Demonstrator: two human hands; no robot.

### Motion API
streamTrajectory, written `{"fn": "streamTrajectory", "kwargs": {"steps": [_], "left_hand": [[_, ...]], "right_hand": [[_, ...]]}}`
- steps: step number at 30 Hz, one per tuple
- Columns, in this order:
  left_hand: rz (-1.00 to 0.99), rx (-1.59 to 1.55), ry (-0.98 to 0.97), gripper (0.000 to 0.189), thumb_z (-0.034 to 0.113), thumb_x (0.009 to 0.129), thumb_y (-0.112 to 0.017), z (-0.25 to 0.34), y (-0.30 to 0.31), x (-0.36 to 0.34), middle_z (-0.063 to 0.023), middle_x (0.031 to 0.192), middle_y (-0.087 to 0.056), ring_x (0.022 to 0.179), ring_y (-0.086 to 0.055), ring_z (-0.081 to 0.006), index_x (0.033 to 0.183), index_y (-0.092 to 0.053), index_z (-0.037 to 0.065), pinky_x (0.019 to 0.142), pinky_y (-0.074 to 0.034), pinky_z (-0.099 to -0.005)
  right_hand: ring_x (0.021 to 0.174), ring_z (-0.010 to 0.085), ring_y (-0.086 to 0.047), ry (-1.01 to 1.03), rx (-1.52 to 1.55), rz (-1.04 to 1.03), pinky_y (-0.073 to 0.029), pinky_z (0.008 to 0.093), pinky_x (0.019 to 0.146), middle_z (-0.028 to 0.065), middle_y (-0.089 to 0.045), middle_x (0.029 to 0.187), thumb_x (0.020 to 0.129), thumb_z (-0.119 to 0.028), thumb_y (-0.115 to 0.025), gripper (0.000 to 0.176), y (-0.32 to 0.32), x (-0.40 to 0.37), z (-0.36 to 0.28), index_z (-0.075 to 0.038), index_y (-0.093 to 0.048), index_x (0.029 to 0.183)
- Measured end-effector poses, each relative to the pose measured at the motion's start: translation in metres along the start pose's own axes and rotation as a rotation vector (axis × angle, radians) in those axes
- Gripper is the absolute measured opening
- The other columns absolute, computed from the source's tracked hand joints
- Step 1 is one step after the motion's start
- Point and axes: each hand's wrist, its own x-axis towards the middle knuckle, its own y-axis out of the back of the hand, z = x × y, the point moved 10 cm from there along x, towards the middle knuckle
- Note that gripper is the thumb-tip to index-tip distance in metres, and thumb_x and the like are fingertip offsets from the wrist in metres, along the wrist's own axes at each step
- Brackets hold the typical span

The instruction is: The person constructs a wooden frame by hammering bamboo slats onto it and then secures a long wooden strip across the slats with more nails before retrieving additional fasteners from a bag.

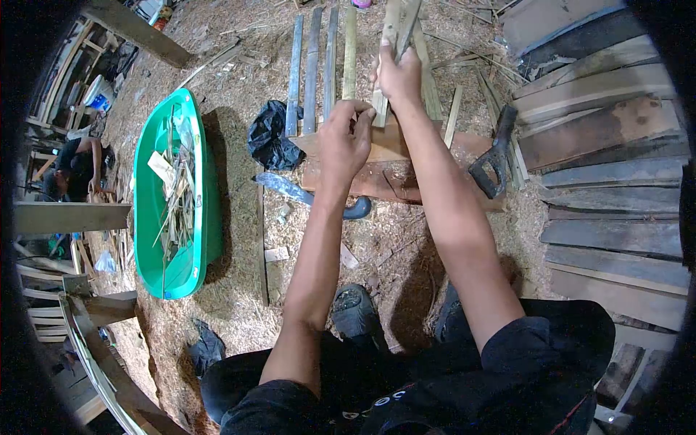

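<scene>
Several long, narrow wooden slats [312, 69] lie side by side across a wooden board [388, 143]. My right hand [399, 76] is closed around a light wooden strip [381, 109] that slants up over the slats, with a darker, thin piece [409, 25] beside it at the fingers. At the near end of the strip is my left hand [345, 138], its fingers bent together in a pinch; what they hold, if anything, is too small to make out. Below it on the floor lies a curved tool with a blue-grey handle [357, 209].
A green tub [197, 254] with wood scraps stands at left. A black plastic bag [272, 136] lies beside the slats. At right are a dark saw handle [495, 156] and stacked boards [609, 196]. Another person [76, 163] crouches at far left, past a wooden beam [72, 217].
</scene>
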Motion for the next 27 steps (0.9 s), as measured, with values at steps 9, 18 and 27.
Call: {"fn": "streamTrajectory", "kwargs": {"steps": [9, 18, 27], "left_hand": [[0.088, -0.526, 0.483, 0.02, 0.019, 0.1, -0.058, -0.05, 0.001, 0.006, -0.0053, 0.076, -0.066, 0.065, -0.06, -0.0087, 0.093, -0.065, 0.002, 0.059, -0.047, -0.0245], [-0.217, -0.668, 0.668, 0.025, 0.024, 0.101, -0.058, -0.045, -0.031, 0.004, -0.0046, 0.08, -0.067, 0.064, -0.062, -0.0109, 0.101, -0.065, 0.0, 0.059, -0.051, -0.0244], [-0.233, -0.703, 0.791, 0.019, 0.018, 0.091, -0.072, -0.029, -0.032, -0.01, 0.0012, 0.08, -0.066, 0.07, -0.059, -0.0074, 0.102, -0.068, 0.003, 0.059, -0.048, -0.0215]], "right_hand": [[0.055, 0.015, -0.061, -0.169, 0.123, -0.18, -0.049, 0.0298, 0.05, 0.0062, -0.062, 0.07, 0.101, -0.039, -0.055, 0.036, -0.014, 0.003, 0.012, -0.003, -0.058, 0.099], [0.062, 0.0194, -0.066, -0.159, 0.282, -0.319, -0.055, 0.0332, 0.058, 0.0056, -0.057, 0.061, 0.1, -0.059, -0.04, 0.057, -0.023, 0.007, 0.001, -0.007, -0.057, 0.084], [0.061, 0.0164, -0.061, -0.085, 0.329, -0.435, -0.052, 0.0322, 0.06, 0.0036, -0.054, 0.06, 0.098, -0.064, -0.038, 0.061, -0.028, 0.006, -0.008, -0.009, -0.056, 0.078]]}}
